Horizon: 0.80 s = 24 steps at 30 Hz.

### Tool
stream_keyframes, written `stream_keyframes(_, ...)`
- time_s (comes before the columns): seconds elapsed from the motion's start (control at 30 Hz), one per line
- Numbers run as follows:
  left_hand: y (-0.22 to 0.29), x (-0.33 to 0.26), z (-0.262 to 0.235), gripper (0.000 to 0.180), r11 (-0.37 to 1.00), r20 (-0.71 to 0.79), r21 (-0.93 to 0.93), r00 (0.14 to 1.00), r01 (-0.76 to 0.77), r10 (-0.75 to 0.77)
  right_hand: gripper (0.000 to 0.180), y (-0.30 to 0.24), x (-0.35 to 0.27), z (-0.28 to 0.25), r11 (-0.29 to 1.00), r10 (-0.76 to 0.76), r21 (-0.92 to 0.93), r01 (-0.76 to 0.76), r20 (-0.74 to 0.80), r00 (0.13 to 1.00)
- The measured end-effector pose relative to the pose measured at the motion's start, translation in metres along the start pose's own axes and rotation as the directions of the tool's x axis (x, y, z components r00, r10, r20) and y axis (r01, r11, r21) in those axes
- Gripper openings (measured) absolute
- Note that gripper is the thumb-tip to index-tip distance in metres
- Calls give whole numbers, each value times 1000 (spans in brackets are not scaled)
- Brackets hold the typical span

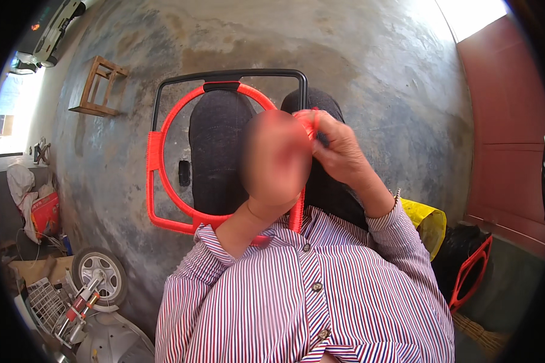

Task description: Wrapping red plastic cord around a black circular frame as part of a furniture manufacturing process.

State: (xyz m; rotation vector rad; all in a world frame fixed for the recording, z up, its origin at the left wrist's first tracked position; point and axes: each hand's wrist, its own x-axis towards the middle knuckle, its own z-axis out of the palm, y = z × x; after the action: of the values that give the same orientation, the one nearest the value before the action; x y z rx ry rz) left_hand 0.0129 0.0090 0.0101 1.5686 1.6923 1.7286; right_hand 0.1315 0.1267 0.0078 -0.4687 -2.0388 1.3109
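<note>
Across my dark-trousered knees rests a frame (153, 151): a rounded rectangle with a ring set inside it. Red wrapping covers the ring, the lower bar and part of the left side, while the top bar and upper corners are bare black. My left hand (275, 160) is at the frame's right side, and a round blur hides its fingers. Beside it, my right hand (339, 145) is closed, thumb and fingers pinching red wrapping strip (306, 120) where the ring meets the right side bar. The blur and both hands cover much of that joint.
A wooden stool (100, 88) lies on the concrete floor at upper left. At lower left are a wheel (100, 275) and other vehicle parts. To my right are a yellow bag (427, 224), a black bag with another red-wrapped frame (471, 275), and a red door (505, 133).
</note>
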Motion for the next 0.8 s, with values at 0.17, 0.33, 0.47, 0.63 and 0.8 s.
stream_keyframes(0.17, -18, -7, -6, 27, 896, -66, -244, 915, 372, -398, 15, -24, 2, -51, 931, 278, -220, -292, -93, 956)
stream_keyframes(0.33, -23, 1, -6, 25, 376, 124, -693, 616, 615, -778, 10, -10, -27, -99, 786, 522, -450, -423, 118, 845)
stream_keyframes(0.47, -21, 3, -9, 30, 147, 294, -740, 511, 657, -808, 5, 7, -61, -137, 672, 559, 623, -400, -73, 826)
stream_keyframes(0.63, -10, 12, -10, 39, -61, 454, -799, 534, 598, -713, 9, 22, -66, -173, 622, 678, 778, 88, -591, 436)
stream_keyframes(0.8, -13, 10, -10, 41, -102, 504, -817, 617, 567, -605, 12, 33, -59, -130, 576, 683, 772, -268, -275, 677)
